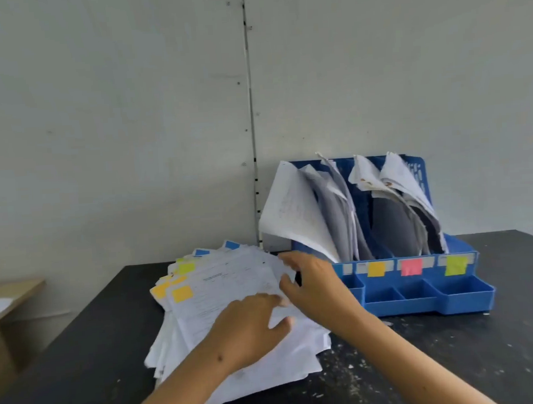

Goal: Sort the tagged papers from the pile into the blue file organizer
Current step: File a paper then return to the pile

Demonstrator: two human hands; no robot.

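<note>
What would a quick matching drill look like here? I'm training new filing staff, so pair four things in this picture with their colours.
Things:
1. top sheet's tag
2. middle label on the organizer
3. file organizer
4. table

Colours:
A. blue
B. black
C. orange-yellow
D. pink

Pairs: 1-C, 2-D, 3-A, 4-B
</note>
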